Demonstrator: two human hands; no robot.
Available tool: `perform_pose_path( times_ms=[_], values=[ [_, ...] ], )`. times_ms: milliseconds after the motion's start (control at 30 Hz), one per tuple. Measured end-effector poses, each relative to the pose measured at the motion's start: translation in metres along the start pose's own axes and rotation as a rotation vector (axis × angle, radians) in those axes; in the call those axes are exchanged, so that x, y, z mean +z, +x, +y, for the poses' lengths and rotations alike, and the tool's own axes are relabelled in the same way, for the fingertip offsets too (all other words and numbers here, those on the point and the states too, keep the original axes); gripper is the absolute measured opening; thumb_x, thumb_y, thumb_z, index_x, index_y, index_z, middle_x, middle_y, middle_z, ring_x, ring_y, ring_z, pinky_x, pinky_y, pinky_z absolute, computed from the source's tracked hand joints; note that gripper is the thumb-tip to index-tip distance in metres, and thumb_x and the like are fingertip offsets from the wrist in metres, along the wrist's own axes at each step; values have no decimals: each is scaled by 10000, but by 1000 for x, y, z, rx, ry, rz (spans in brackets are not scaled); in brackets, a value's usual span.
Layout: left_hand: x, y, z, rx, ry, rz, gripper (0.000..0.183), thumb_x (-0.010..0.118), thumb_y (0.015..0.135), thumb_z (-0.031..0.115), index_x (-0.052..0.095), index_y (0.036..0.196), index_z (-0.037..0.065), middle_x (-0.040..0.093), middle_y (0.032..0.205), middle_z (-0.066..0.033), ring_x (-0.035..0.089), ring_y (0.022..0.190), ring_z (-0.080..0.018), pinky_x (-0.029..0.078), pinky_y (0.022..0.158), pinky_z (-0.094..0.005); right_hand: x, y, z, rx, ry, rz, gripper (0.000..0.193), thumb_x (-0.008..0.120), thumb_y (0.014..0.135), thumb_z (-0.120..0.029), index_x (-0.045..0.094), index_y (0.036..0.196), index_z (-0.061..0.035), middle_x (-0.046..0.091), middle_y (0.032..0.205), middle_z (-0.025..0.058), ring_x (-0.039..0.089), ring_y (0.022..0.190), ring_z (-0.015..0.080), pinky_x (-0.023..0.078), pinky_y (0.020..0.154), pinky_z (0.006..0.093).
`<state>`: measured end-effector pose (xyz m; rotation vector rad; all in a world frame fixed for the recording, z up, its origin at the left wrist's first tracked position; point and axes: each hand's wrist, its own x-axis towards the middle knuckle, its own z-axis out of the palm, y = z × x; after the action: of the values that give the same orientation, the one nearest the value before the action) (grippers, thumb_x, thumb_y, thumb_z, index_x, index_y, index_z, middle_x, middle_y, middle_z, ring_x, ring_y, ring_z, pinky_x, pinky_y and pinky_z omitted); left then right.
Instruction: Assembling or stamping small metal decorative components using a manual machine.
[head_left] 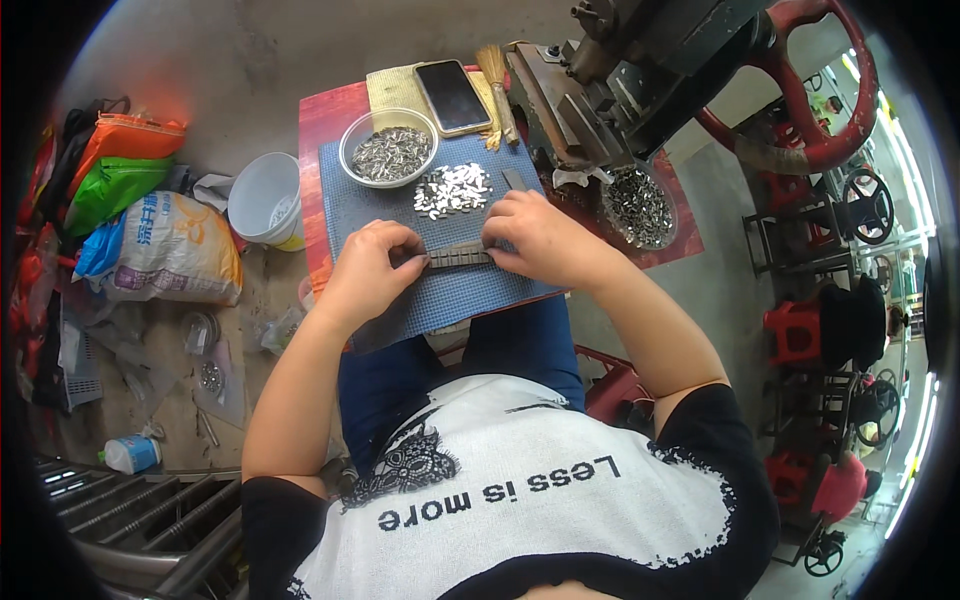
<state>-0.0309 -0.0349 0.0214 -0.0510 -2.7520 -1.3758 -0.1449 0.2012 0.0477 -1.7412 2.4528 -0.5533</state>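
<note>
Between my hands, a short segmented metal bar (459, 256) lies on a blue woven mat (460, 312). My left hand (378, 262) pinches its left end with thumb and forefinger. At the other end, the fingers of my right hand (535, 238) are closed on it; the fingertips partly cover that end. Just beyond the bar is a loose pile of small shiny metal pieces (452, 190). Behind the pile stands a round clear tub (346, 150) full of similar small metal parts. A small flat grey metal piece (514, 179) rests near my right hand.
A phone (453, 97) and a straw brush (496, 85) lie at the mat's far edge. A press machine with a red handwheel (785, 100) rises at right, beside a tub of dark metal parts (640, 208). A white bucket (266, 200) and stuffed sacks (175, 245) stand left.
</note>
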Motion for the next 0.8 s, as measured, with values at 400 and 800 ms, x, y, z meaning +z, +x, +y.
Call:
perform_pose_path(
  times_ms=[400, 800],
  values=[
    [2, -1, 5, -95, -68, 81, 141, 747, 812, 87, 739, 937, 23, 675, 854, -146, 668, 790, -266, 532, 731, -361, 1, 5, -3, 117, 90, -7, 122, 704, 829, -169, 712, 846, -49, 681, 849, 129, 634, 889, 343, 499, 838, 442],
    [36, 44, 9, 56, 359, 205, 113, 710, 849, 142, 699, 924, 59, 623, 933, -122, 649, 918, -338, 525, 792, -447, 45, 33, 22, 270, -65, 295, 162, 745, 801, -198, 706, 876, -60, 644, 860, 118, 611, 934, 330, 495, 846, 462]
  ],
)
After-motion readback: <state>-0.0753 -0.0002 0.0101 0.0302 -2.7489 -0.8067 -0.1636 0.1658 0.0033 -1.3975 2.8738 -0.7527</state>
